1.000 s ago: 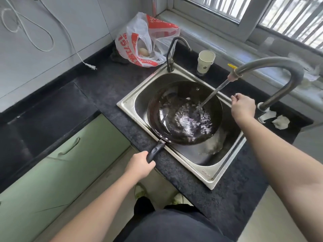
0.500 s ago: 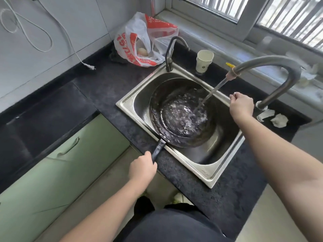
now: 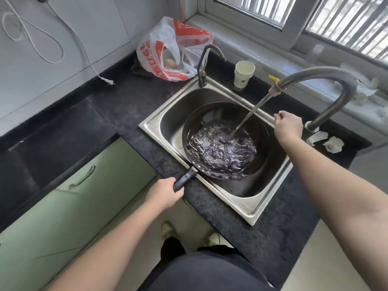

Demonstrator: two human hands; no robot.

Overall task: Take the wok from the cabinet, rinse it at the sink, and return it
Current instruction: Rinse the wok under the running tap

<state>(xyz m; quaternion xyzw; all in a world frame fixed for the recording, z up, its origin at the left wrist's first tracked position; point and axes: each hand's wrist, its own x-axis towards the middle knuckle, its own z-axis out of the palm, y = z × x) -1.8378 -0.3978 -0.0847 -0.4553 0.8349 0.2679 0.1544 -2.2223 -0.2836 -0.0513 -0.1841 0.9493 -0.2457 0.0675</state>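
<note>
bright daylight from the barred window (image 3: 327, 15), wide-angle bending at the edges, slight softness

wok (image 3: 224, 143) in sink (image 3: 156, 120) (under faucet (image 3: 319, 80)), cup (image 3: 243, 73) behind

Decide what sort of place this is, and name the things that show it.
Most likely a home kitchen: a steel sink set in a dark stone counter, a running tap filling a wok, and green cabinets below.

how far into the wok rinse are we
Done: the wok is out of the cabinet and sits in the sink. In hand: water from the faucet fills it; left hand grips the handle, right hand is at the tap. Left: emptying and returning it.
</note>
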